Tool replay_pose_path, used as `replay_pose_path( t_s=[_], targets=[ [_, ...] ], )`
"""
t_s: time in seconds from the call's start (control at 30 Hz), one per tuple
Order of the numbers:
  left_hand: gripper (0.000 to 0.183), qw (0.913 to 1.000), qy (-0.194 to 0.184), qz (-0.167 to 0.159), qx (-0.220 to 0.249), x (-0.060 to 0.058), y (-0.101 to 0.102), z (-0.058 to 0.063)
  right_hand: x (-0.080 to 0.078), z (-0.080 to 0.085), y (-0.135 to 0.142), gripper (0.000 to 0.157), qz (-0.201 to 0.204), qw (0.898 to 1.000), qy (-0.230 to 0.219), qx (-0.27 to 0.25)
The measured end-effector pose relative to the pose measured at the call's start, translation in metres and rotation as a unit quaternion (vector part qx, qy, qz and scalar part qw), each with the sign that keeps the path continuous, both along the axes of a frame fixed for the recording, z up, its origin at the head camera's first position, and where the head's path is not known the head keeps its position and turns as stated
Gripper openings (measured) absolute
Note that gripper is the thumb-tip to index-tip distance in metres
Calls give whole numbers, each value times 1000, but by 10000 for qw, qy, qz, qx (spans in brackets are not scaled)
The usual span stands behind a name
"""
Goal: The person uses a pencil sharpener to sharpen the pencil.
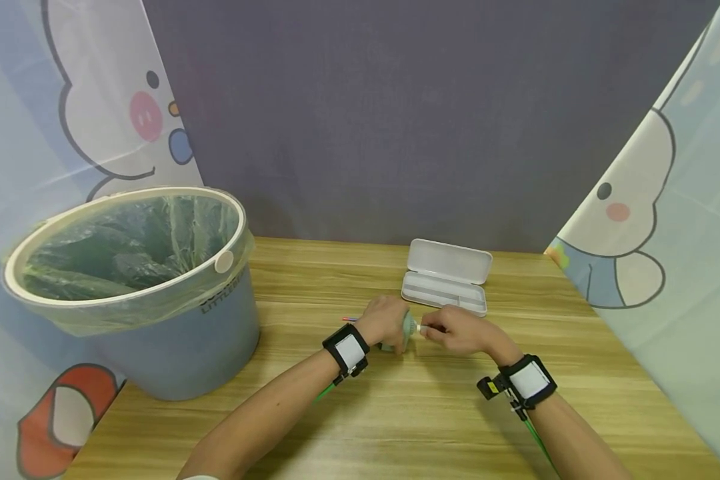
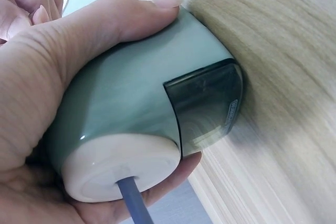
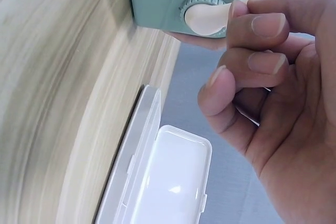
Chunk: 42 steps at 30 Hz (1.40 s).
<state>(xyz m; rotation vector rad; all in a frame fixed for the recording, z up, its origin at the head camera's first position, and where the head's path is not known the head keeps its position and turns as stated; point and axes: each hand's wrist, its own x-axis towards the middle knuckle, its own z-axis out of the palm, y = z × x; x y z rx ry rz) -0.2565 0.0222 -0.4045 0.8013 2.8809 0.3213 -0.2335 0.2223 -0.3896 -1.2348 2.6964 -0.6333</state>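
Observation:
My left hand [image 1: 387,323] grips a green crank pencil sharpener [image 2: 131,87], thumb along one side and fingers round the other. A dark translucent shavings drawer [image 2: 207,106] sits in the sharpener's body near the tabletop. From the hole in its cream-coloured round face sticks a blue pencil [image 2: 135,203]; its far end is out of that view. On the opposite face is the sharpener's white crank handle [image 3: 206,19]. My right hand [image 1: 459,330] pinches the end of this crank between thumb and fingers, with the other fingers curled in.
An open white pencil case [image 1: 450,261] lies behind the hands, its lid raised towards the back. A large blue bin [image 1: 174,360] with a plastic liner stands at the left. The wooden table [image 1: 396,427] ends at a dark panel [image 1: 372,120] at the back.

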Motion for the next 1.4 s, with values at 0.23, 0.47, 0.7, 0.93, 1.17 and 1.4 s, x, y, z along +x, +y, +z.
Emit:
replay_pose_path(
  t_s=[0.23, 0.47, 0.7, 0.93, 1.17, 1.4],
  targets=[
    [51, 9999, 106, -70, -51, -1, -1, -3, -5, 1, 0, 30, -31, 9999, 118, 7],
    [49, 9998, 159, -95, -68, -2, 0, -4, -7, 3, 2, 30, -32, 9997, 227, 53],
    [50, 9998, 98, -128, -78, -1, 0, -2, -15, 4, 2, 30, -193, 9992, 340, 67],
    [51, 9996, 100, -120, -228, -1, 1, 0, -22, 3, 3, 29, -156, 9997, 199, 20],
    [53, 9994, 76, -194, -266, 0, 3, 0, -27, 0, 6, 26, -195, 9995, -226, -133],
    [56, 9994, 102, -169, -297, -3, 2, -2, -32, 0, 3, 27, -118, 9998, -108, -114]
  ],
)
